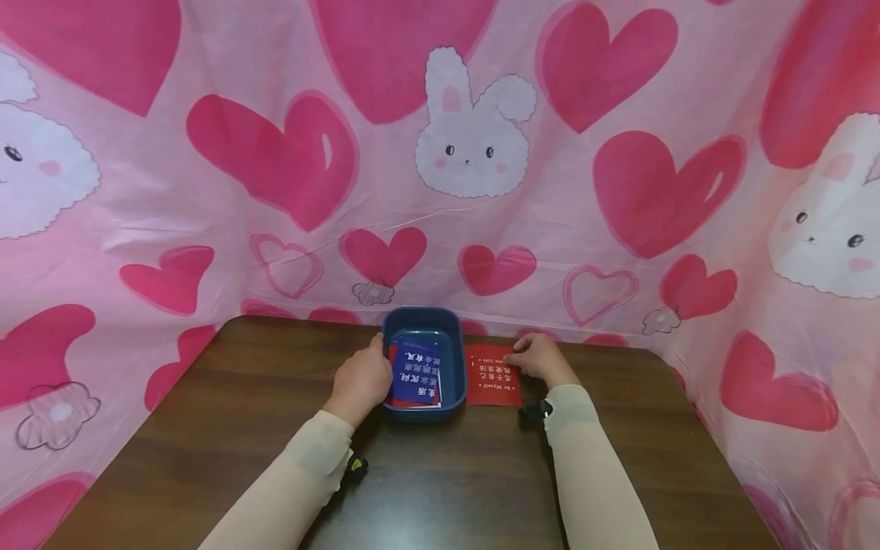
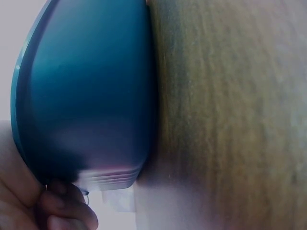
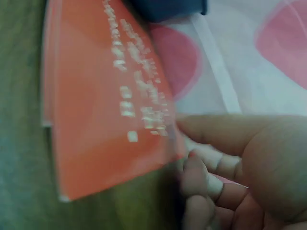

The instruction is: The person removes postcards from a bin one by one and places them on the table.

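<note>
Wood-grain desk point(image 1: 440, 489) is bearing one blue bin point(image 1: 424, 416); your left hand point(image 1: 360, 380) is curling its fingers round the wall. Your right hand point(image 1: 543, 360) is pinching one red card point(image 1: 491, 384) reading "Be Myself", just right of the bin. Inside, one blue card point(image 1: 417, 372) lettered in Chinese is covering others. Beyond, pink cloth point(image 1: 392, 183) is showing three rabbits point(image 1: 473, 164).

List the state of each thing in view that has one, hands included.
Bin: upright, uncovered, partly filled
Blue card: inside the bin, red showing beneath
Red card: outside the bin, to its right, edge pinched
Left hand: gripping the bin
Right hand: pinching the red card
Backdrop: hung, creased
</note>
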`<state>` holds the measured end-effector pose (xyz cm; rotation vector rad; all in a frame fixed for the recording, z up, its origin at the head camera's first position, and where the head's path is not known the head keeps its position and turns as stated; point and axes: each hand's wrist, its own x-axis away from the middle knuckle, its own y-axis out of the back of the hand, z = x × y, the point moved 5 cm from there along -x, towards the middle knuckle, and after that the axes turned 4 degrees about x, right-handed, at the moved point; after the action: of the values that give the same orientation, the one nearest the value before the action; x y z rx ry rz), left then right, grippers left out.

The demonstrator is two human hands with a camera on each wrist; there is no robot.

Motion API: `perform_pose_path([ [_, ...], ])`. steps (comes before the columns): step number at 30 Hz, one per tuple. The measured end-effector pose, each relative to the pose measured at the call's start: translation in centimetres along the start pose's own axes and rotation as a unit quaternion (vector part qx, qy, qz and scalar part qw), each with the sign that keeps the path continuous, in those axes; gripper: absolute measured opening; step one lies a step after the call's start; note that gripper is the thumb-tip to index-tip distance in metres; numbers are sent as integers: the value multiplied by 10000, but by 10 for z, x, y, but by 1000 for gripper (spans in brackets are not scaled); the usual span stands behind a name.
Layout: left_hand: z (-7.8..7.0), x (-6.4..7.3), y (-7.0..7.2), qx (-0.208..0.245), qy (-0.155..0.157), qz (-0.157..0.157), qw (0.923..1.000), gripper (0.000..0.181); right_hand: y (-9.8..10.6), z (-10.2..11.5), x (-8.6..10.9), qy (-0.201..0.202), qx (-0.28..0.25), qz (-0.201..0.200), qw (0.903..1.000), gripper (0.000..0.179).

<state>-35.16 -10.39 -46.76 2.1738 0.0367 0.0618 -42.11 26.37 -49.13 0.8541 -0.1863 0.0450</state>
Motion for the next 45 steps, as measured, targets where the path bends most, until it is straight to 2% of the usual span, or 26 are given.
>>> perform_pose_path([
  [6, 0, 0, 0, 32, 3, -2, 10000, 67, 6, 2, 6, -206, -687, 126, 9973, 32],
  [10, 2, 0, 0, -69, -50, -76, 9999, 65, 2, 10, 11, -98, -911, 218, 9956, 31],
  [15, 1, -2, -2, -122, -145, -77, 9998, 64, 0, 28, 17, 230, -1142, 271, 9928, 30],
  [22, -1, -2, -4, -100, -130, -68, 9998, 66, -1, 65, 31, 904, -1315, 439, 9862, 30],
  [26, -2, -1, -4, -120, -161, -90, 9998, 65, -4, 88, 38, 1005, -1145, 479, 9872, 24],
  [35, 2, 0, -1, -106, -163, -115, 9997, 64, -23, 155, 40, 1297, -426, 1039, 9852, 32],
  [41, 4, 0, 0, -120, -82, -47, 9999, 66, -50, 186, 30, 1104, -151, 1394, 9839, 37],
  [45, 2, -1, -1, -124, -96, 45, 9999, 66, -69, 195, 21, 924, 458, 1440, 9842, 34],
])
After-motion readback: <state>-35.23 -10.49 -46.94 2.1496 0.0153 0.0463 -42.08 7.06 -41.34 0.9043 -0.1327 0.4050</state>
